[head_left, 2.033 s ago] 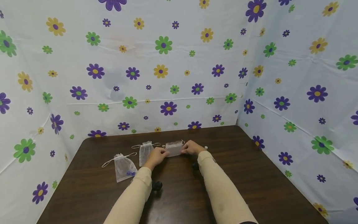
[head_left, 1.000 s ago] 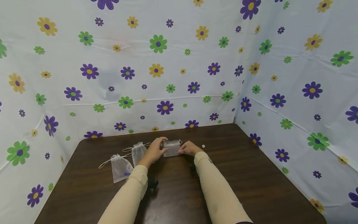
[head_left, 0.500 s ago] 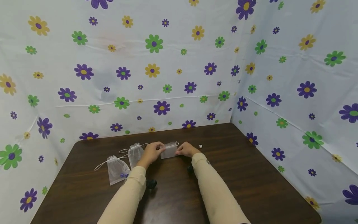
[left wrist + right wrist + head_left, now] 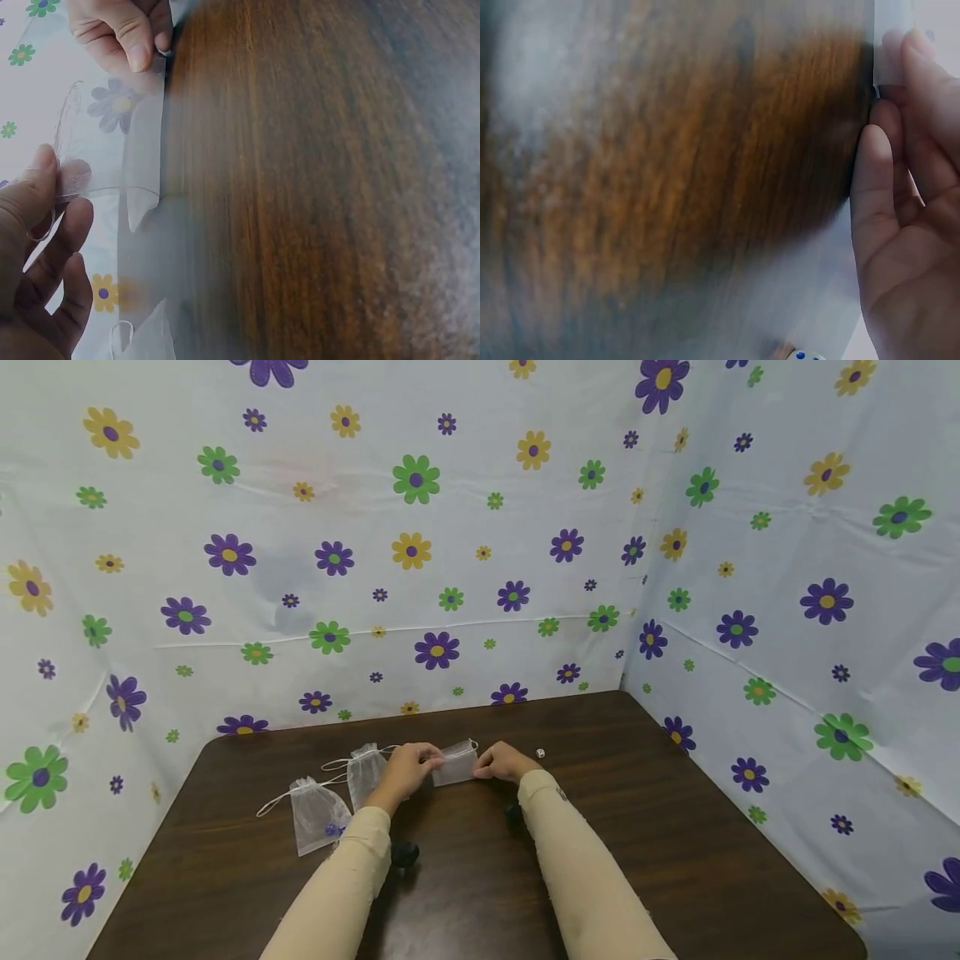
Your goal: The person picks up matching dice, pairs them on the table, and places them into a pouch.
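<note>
A sheer white drawstring bag (image 4: 455, 764) hangs between the two hands near the table's back edge. My left hand (image 4: 409, 768) pinches its left side; in the left wrist view a fingertip shows through the mesh behind the thumb (image 4: 37, 176). My right hand (image 4: 504, 762) pinches the lower right corner, thumb on one face and a finger behind it in the right wrist view. The cloth looks flat, and I see nothing inside it. A second mesh bag (image 4: 365, 774) lies just left of my left hand, partly covered by it.
Farther left lies another mesh bag (image 4: 315, 814) with blue dice (image 4: 332, 830) in it, its cord spread out. A white die (image 4: 540, 752) sits beyond my right wrist. The dark wooden table (image 4: 465, 877) meets a flowered cloth wall (image 4: 420, 527) behind.
My left hand let go of the bag, spread its fingers, then pinched it again higher on the left side. The bag now slants upward to the right. My right hand kept its pinch.
</note>
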Demonstrator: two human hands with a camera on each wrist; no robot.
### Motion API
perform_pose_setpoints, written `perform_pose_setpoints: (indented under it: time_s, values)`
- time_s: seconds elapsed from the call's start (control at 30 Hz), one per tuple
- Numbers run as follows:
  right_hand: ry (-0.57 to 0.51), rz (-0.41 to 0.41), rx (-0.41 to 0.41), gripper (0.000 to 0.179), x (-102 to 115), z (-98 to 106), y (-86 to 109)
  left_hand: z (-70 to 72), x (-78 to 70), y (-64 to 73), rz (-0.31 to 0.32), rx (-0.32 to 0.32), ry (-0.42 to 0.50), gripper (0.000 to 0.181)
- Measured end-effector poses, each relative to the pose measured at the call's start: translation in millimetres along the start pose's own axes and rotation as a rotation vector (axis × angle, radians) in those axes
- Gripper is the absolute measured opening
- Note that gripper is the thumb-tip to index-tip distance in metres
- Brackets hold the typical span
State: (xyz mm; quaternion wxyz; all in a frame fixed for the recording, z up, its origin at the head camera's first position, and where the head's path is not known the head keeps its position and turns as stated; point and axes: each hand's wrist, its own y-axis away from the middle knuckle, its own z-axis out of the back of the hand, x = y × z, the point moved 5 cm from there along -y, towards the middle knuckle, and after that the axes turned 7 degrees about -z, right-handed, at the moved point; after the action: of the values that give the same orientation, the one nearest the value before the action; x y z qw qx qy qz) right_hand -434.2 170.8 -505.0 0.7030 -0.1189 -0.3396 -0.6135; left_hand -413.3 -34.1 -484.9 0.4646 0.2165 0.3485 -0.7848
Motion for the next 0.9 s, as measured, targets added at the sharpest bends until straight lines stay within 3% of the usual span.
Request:
perform_pose_setpoints:
  time_s: [0.23,0.5,0.7,0.9]
  values:
    - [-0.036,-0.009,0.06,0.011,-4,2,0.2,1.0,0.4,1.7,-0.044,-0.007,-0.022,0.005]
    - [-0.056,0.026,0.087,0.018,-9,5,2.4,-0.2,5.5,3.3,-0.04,0.01,-0.037,0.006]
    - [-0.096,0.005,0.031,0.017,-11,18,2.4,0.9,6.1,3.1,-0.046,0.004,-0.04,0.006]
    - [-0.203,0.046,-0.131,0.018,-16,44,6.6,3.0,3.7,3.3,-0.036,0.019,-0.03,0.006]
